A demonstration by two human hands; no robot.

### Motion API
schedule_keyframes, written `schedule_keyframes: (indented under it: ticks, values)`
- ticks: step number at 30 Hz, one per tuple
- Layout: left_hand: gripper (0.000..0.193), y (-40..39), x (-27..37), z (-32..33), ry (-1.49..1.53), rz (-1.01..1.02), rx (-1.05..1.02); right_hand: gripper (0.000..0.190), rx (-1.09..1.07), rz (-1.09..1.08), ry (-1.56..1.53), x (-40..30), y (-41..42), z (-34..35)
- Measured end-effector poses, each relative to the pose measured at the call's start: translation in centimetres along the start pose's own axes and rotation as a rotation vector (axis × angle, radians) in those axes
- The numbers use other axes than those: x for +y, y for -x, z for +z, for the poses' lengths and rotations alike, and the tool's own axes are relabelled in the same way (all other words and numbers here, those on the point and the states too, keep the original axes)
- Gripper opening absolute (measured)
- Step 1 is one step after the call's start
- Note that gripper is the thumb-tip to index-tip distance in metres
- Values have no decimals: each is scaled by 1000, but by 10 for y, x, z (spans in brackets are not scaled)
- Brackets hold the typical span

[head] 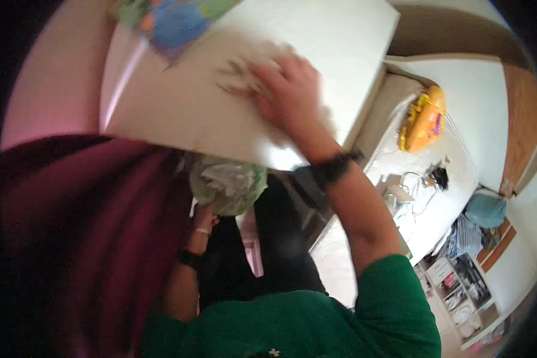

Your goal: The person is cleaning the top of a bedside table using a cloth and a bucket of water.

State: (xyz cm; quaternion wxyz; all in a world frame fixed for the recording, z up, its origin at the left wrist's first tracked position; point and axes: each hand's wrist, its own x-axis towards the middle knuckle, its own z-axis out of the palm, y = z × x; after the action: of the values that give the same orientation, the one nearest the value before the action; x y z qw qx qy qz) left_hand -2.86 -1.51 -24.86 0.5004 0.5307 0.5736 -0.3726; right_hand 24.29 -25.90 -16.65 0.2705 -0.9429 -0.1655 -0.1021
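My left hand [208,215] grips a greenish translucent plastic bag [228,188] from below. The bag sits under the near edge of a white tabletop [340,40], its mouth spread around crumpled pale contents. Over the tabletop, my right hand [288,85] is blurred by motion, palm side down. Pale and dark streaks show around its fingertips; whether these are a held thing or loose bits cannot be made out. A blurred multicoloured item [179,22], mostly blue and green, lies at the tabletop's far left.
A dark maroon curtain [94,215] hangs close along my left side. To the right is a bed [385,112] bearing an orange-yellow foil balloon [425,121] and white cables [414,183]. Farther off are piled clothes [465,237] and a shelf unit [461,295] with items.
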Motion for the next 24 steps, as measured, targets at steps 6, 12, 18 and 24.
schedule_keyframes:
  ticks: [6, 12, 18, 24]
  values:
    - [28, -9, -16, -19, -162, -1, 48, 34, -61, 5, 68, -13, 38, -18]
    - [26, 20, 19, 14, -221, -37, 16, 35, -269, 2, 155, 20, 104, -58]
    - [28, -17, 1, 16, -132, -89, 43, 36, 175, 186, 369, 167, -107, -60]
    - [19, 17, 9, 31, -122, -98, 27, 36, 80, 276, 301, 124, -15, -61]
